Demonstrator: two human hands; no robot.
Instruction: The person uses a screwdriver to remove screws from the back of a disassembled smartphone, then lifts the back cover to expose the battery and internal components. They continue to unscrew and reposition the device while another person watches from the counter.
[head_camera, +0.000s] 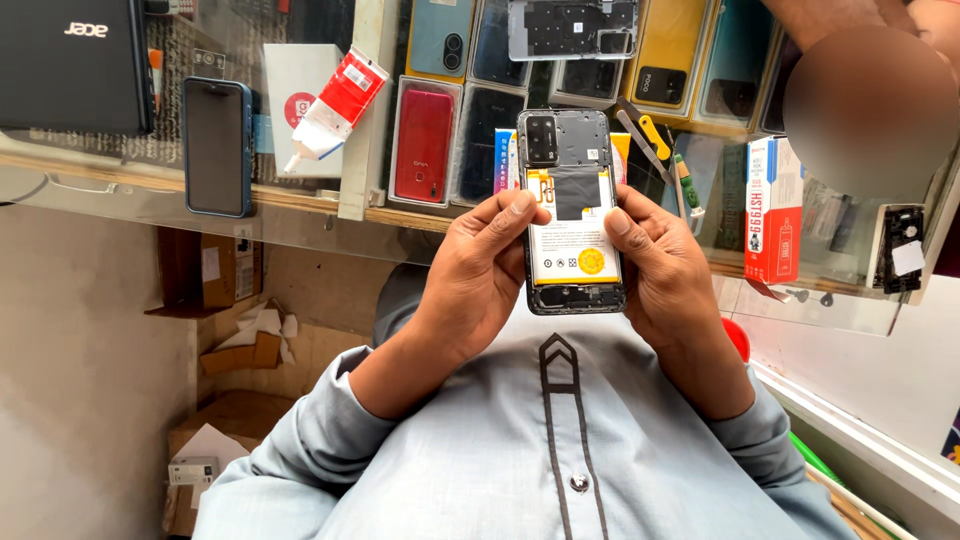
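I hold an opened smartphone (572, 160) with its back cover off, upright in front of my chest. Its camera block, black tape and white-and-yellow battery are exposed. My left hand (478, 270) grips the phone's left edge, thumb pressed on the battery's upper left. My right hand (668, 262) grips the right edge, thumb resting on the battery's upper right.
A glass counter (300, 215) lies ahead with a blue phone (216, 146), a red-and-white glue tube (335, 105), a red phone (424, 146), a removed inner frame (572, 28), a red box (772, 208) and a laptop (72, 62). Cardboard boxes (212, 272) sit on the floor at left.
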